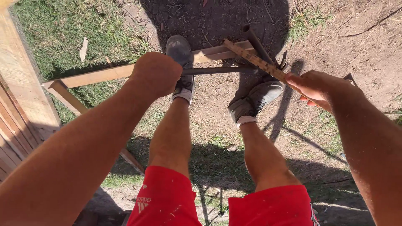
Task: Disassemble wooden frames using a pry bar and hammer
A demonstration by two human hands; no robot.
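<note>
Left hand (155, 73) fisted on stiff, heavy-looking dark pry bar (217, 70), right hand (316, 87) fingers wrapped around light wooden strip (255, 60), far-end grips suiting leverage.

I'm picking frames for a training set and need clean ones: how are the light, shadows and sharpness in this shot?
Head view: hard sunlight, with the person's dark shadow across the dirt and grass; the left hand on the dark metal bar and the right hand on the wooden strip are sharp; the forearms bulge at the edges from wide-angle distortion.
</note>
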